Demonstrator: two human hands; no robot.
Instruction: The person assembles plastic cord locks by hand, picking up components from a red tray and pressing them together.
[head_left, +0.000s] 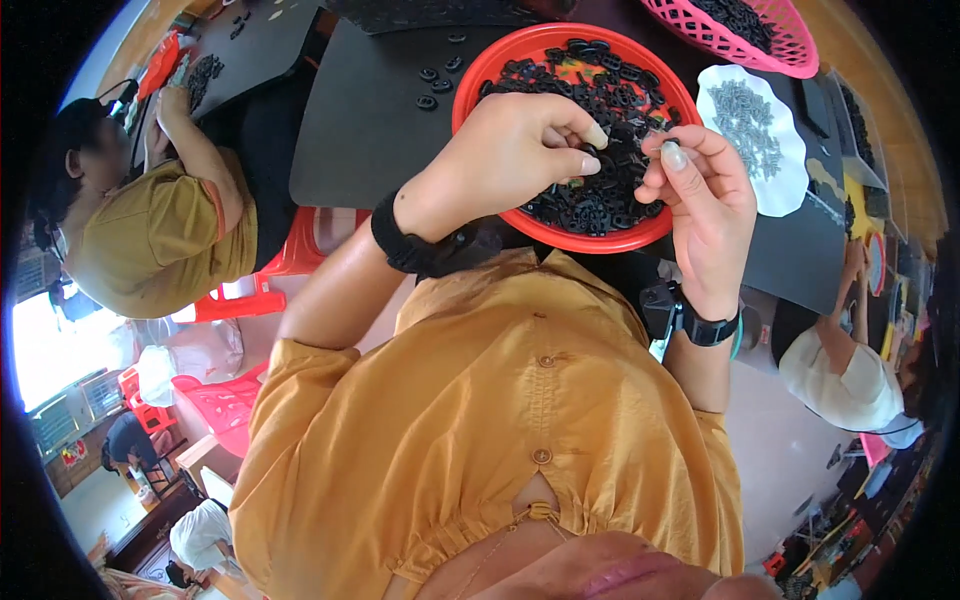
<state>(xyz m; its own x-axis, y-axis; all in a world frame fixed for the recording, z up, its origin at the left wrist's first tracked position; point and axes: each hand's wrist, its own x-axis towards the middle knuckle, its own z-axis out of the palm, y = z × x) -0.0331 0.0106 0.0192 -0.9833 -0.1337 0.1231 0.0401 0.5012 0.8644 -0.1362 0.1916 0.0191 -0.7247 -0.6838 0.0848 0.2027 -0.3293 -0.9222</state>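
Over a red basin (pixel 463 90) full of small black plastic parts (pixel 600 205), both my hands work close together. My left hand (pixel 500 155) reaches in from the left, thumb and fingertips pinched round a black plastic part (pixel 591 151), mostly hidden by the fingers. Held a little to the right, my right hand (pixel 708 190) pinches another small dark piece between thumb and forefinger; its exact shape is too small to make out. A gap separates the two sets of fingertips. Beside my right hand lies a white scalloped plate (pixel 785 195) with many tiny grey metal pieces (pixel 745 125), possibly springs.
A pink lattice basket (pixel 800 50) with black pieces stands at the far right. Several loose black parts (pixel 428 75) lie on the dark table (pixel 345 130) left of the basin. One co-worker (pixel 160 230) sits at the left, another (pixel 840 360) at the right.
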